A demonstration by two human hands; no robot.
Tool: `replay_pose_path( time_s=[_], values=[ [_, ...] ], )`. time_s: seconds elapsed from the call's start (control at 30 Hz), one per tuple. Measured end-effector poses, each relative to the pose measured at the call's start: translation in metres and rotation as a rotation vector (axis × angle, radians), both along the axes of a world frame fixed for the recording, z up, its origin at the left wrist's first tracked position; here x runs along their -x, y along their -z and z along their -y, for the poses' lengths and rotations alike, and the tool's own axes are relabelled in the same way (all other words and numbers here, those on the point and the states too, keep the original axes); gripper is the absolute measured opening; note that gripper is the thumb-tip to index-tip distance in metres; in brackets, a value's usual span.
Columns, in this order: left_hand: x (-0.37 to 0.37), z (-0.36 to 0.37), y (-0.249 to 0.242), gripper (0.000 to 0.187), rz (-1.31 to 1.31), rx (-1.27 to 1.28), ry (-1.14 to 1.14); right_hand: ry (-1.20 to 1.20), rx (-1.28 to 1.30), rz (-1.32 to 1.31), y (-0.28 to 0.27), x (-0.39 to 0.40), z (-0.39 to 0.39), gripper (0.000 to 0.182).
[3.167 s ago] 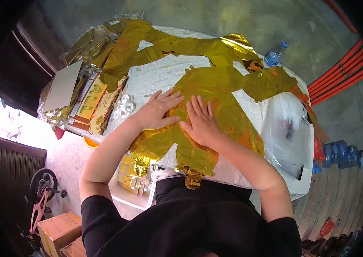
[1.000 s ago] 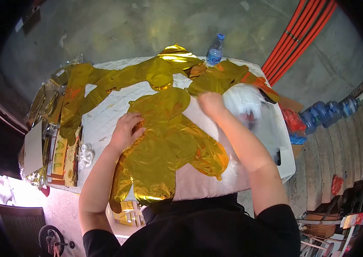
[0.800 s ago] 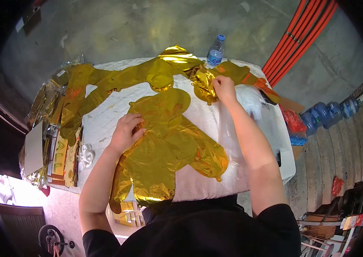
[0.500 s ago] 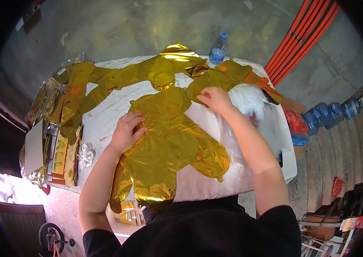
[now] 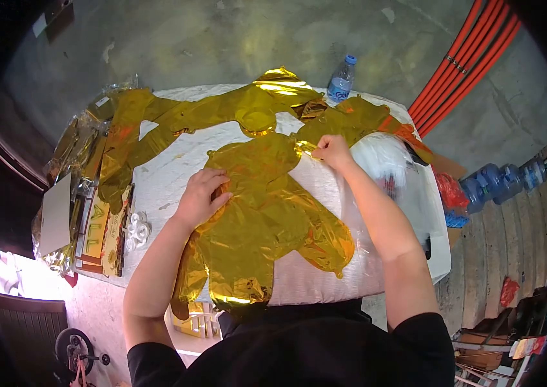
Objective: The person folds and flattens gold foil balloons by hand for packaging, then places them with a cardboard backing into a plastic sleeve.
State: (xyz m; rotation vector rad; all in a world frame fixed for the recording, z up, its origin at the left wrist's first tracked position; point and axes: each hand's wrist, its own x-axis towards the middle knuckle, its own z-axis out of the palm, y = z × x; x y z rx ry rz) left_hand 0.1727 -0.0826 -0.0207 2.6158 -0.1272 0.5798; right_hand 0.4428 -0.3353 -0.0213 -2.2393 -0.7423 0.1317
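Gold foil (image 5: 254, 216) — left hand (image 5: 202, 195) loosely curved atop, right hand (image 5: 333, 151) pinching edge — bottle (image 5: 340, 85) behind, plastic bag (image 5: 394, 162) alongside

White-covered table (image 5: 169, 169), gold foil shapes (image 5: 241, 238), white rolls (image 5: 136, 232), clear plastic bags (image 5: 415, 203) on top.

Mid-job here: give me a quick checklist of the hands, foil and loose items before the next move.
1. Left hand resting on the near foil piece: ok.
2. Right hand at a foil edge: ok.
3. Right hand's pinch firm: cannot tell, contact too small to see.
4. Near foil piece smooth: not ok, creased.
5. Bottle capped: ok.
6. White rolls apart from both hands: ok.
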Motion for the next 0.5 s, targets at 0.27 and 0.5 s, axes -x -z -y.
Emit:
replay_pose_path(
  time_s=[0.27,0.5],
  values=[
    [0.001,0.000,-0.001,0.031,0.004,-0.003,0.004,0.027,-0.107,-0.244,-0.011,0.003,-0.001,0.028],
    [0.002,0.002,-0.001,0.031,-0.009,0.001,-0.008,0.001,-0.064,0.012,0.006,0.001,0.000,0.025]
  ],
)
